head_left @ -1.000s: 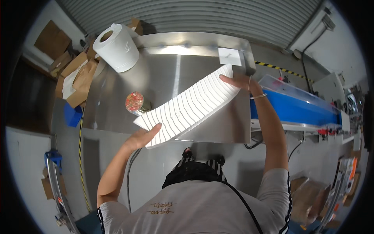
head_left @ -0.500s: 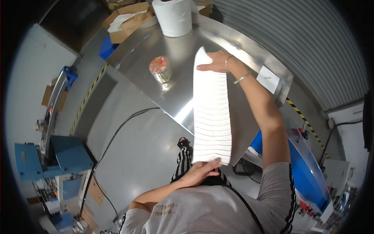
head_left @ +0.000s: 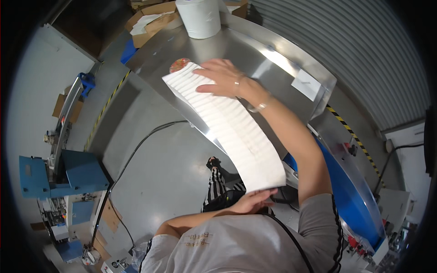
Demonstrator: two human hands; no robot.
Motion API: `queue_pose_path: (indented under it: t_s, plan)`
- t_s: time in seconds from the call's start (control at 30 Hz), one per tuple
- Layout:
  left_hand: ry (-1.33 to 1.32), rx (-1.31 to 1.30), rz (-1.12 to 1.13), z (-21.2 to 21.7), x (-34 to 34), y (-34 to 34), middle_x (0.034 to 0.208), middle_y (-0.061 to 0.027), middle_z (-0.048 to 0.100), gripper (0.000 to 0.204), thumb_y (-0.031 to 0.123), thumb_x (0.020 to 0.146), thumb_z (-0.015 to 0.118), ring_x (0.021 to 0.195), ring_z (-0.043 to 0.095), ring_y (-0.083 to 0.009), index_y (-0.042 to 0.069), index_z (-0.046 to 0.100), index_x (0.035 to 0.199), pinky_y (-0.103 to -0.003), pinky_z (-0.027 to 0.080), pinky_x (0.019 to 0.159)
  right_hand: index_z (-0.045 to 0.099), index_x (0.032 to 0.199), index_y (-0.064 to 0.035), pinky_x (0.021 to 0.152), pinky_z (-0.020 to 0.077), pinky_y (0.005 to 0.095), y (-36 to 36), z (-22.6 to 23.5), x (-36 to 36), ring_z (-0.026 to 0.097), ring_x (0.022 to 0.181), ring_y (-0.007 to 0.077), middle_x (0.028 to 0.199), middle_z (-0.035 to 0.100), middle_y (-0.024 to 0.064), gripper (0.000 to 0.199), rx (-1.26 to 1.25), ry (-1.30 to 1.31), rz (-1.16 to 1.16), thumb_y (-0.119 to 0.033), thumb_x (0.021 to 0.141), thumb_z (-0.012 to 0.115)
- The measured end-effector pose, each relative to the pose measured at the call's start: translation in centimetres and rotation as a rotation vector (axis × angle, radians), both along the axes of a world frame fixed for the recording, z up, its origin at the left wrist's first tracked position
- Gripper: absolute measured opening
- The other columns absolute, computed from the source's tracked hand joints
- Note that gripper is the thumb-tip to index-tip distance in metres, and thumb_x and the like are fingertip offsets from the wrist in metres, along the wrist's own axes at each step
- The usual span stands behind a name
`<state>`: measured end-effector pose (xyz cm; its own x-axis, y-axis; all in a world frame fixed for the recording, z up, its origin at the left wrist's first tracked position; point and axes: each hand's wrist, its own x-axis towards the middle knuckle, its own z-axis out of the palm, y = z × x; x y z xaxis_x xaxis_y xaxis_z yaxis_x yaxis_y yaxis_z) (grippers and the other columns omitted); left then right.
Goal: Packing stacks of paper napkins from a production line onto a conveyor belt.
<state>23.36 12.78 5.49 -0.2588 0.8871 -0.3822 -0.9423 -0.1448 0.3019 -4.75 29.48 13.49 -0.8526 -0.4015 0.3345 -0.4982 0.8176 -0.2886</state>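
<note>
We see only a sliver of the round red-topped object [head_left: 179, 65], the rest lying under the far end of the white ribbed stack [head_left: 227, 125]. The top of the white paper roll [head_left: 199, 17] is cut off by the picture's upper edge. Our left hand [head_left: 251, 202] sits under the stack's near end, its fingertips hidden.

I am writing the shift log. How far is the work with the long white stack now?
Done: one end of the white pleated stack lies on the steel table. In hand: right hand presses that end, left hand supports the other end. Left: that end overhangs the table's edge.
</note>
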Motion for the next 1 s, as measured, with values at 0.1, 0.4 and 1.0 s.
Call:
queue_pose_path:
  t_s: [0.1, 0.4, 1.0]
  plan:
    - [0.107, 0.026, 0.083, -1.0, -2.0, 1.3, 0.140, -0.0085, 0.044, 0.046, 0.021, 0.097, 0.052, 0.131, 0.041, -0.0223, 0.003, 0.040, 0.137, -0.041, 0.047, 0.096, 0.054, 0.129, -0.0085, 0.101, 0.0388, 0.0394, 4.7, 0.3, 6.3, 0.049, 0.119, 0.0310, 0.124, 0.057, 0.0147, 0.048, -0.199, -0.003, -0.134, -0.034, 0.089, 0.061]
    - [0.165, -0.018, 0.239, 1.0, -6.3, 5.1, 0.129, -0.0036, 0.053, 0.039, 0.024, 0.094, 0.056, 0.120, 0.051, -0.0216, 0.008, 0.050, 0.129, -0.039, 0.049, 0.089, 0.045, 0.138, -0.0128, 0.079, 0.0523, 0.0332, 10.6, -3.6, 27.5, 0.062, 0.097, 0.0206, 0.122, 0.058, 0.0141, 0.066, -0.621, -0.669, -0.548, -0.015, 0.079, 0.072]
    - [2.329, -0.692, 0.293, 3.2, -7.6, 6.2, 0.131, -0.0183, 0.049, 0.041, 0.001, 0.078, 0.063, 0.123, 0.043, -0.0402, 0.005, 0.061, 0.119, -0.050, 0.033, 0.099, 0.055, 0.125, -0.0065, 0.074, 0.0523, 0.0257, 5.4, -8.2, 28.2, 0.065, 0.086, 0.0129, 0.104, 0.065, 0.0075, 0.047, -1.002, -0.242, -0.698, -0.005, 0.080, 0.069]
